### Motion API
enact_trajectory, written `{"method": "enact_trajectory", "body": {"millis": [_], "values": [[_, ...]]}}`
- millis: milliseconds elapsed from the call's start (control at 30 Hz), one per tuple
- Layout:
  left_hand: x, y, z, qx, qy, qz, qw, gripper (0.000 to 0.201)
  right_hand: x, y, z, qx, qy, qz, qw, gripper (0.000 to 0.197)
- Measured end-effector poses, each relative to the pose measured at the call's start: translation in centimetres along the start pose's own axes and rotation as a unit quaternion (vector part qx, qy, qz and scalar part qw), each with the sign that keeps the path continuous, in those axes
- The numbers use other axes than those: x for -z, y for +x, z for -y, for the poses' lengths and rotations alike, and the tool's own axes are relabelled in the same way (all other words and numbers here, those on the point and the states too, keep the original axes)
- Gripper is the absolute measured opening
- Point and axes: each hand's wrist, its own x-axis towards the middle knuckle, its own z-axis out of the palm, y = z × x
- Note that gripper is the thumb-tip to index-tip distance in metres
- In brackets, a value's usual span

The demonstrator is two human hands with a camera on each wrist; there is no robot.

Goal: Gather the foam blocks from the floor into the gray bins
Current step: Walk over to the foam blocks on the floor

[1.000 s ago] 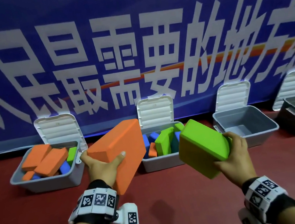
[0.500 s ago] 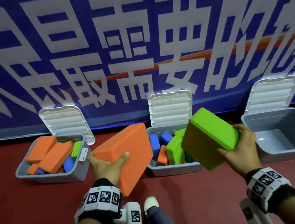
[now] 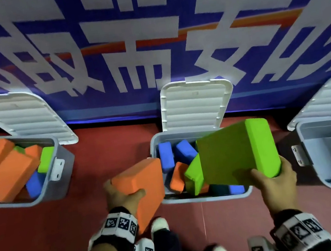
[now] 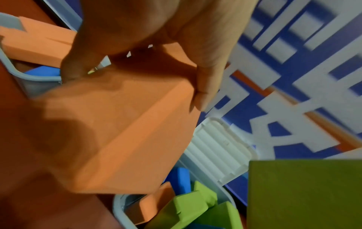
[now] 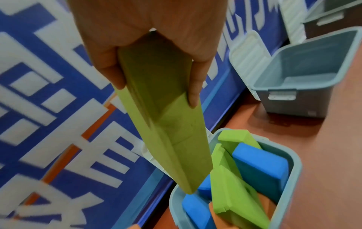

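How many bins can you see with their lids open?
3, all along the banner wall: the left bin full of blocks, the middle bin partly full, and the right bin empty. More may be off-frame.

The blue banner [image 3: 235,51] along the wall behind the bins carries large white Chinese characters, cut off by the frame in the head view; only "而" or "需" (lower part) and what appears to be "要" can be partly made out, with an orange stripe running through them. In both wrist views the same lettering is too blurred and tilted to read. The wrist bands [image 3: 120,221] bear square black-and-white coded markers, which are patterns and not readable text; no brand, number or label can be read on the bins or blocks.
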Motion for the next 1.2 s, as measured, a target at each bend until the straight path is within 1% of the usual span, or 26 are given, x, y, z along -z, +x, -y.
{"method": "enact_trajectory", "body": {"millis": [67, 100, 167, 200, 233, 333, 367, 467, 567, 667, 700, 800, 867, 900, 967, 1000, 1100, 1133, 1200], "values": [[-3.8, 2.6, 0.6, 0.007, 0.026, 0.001, 1.000, 0.098, -2.6, 3.3, -2.2, -0.013, 0.015, -0.003, 1.000, 0.103], [-5.7, 3.8, 1.1, 0.010, 0.041, 0.000, 0.999, 0.098, -3.8, 5.0, -3.3, -0.017, 0.025, 0.000, 1.000, 0.099], [-9.1, 6.2, 2.4, 0.014, 0.094, -0.012, 0.995, 0.098, -6.4, 7.9, -5.5, -0.020, 0.039, 0.011, 0.999, 0.083], [-10.6, 7.2, 3.0, 0.017, 0.118, -0.018, 0.993, 0.097, -7.6, 9.2, -6.4, -0.021, 0.043, 0.019, 0.999, 0.078], [-12.0, 8.0, 3.5, 0.020, 0.132, -0.024, 0.991, 0.096, -8.7, 10.5, -7.5, -0.025, 0.043, 0.031, 0.998, 0.079], [-15.4, 10.0, 4.9, 0.033, 0.139, -0.044, 0.989, 0.090, -10.4, 13.2, -10.4, -0.051, 0.036, 0.065, 0.996, 0.101], [-16.3, 10.7, 5.3, 0.034, 0.143, -0.049, 0.988, 0.091, -10.7, 14.0, -11.1, -0.052, 0.039, 0.074, 0.995, 0.104], [-18.6, 12.4, 6.7, 0.047, 0.156, -0.036, 0.986, 0.097, -11.4, 16.1, -12.6, -0.045, 0.024, 0.098, 0.994, 0.103], [-20.2, 13.2, 7.4, 0.068, 0.190, -0.037, 0.979, 0.098, -11.9, 17.7, -13.1, -0.042, 0.041, 0.111, 0.992, 0.098], [-21.3, 13.6, 7.4, 0.075, 0.225, -0.025, 0.971, 0.097, -12.5, 18.6, -12.9, -0.034, 0.057, 0.109, 0.992, 0.082], [-21.5, 13.6, 7.4, 0.076, 0.250, -0.008, 0.965, 0.097, -12.7, 18.7, -12.9, -0.032, 0.059, 0.108, 0.992, 0.081], [-22.0, 14.2, 7.2, 0.089, 0.292, 0.038, 0.951, 0.097, -13.2, 18.9, -12.9, -0.033, 0.066, 0.106, 0.992, 0.086], [-22.3, 15.1, 6.3, 0.099, 0.305, 0.040, 0.946, 0.091, -13.4, 18.9, -12.7, -0.035, 0.066, 0.111, 0.991, 0.087], [-22.2, 15.7, 5.8, 0.104, 0.302, 0.036, 0.947, 0.087, -13.6, 18.9, -12.6, -0.035, 0.063, 0.114, 0.991, 0.087], [-22.1, 16.8, 5.1, 0.124, 0.250, 0.023, 0.960, 0.089, -14.0, 18.9, -12.2, -0.025, 0.051, 0.124, 0.991, 0.082], [-22.1, 17.4, 5.0, 0.123, 0.233, 0.012, 0.965, 0.088, -14.2, 19.0, -12.1, -0.023, 0.044, 0.125, 0.991, 0.081], [-22.8, 19.6, 4.6, 0.069, 0.238, -0.027, 0.968, 0.063, -14.9, 19.6, -12.4, -0.020, 0.038, 0.134, 0.990, 0.092], [-23.0, 20.3, 4.1, 0.052, 0.236, -0.026, 0.970, 0.063, -15.2, 19.8, -12.5, -0.017, 0.034, 0.135, 0.990, 0.095], [-23.3, 21.5, 3.1, 0.022, 0.256, -0.010, 0.966, 0.074, -15.9, 20.4, -12.5, -0.011, 0.029, 0.138, 0.990, 0.101]]}}
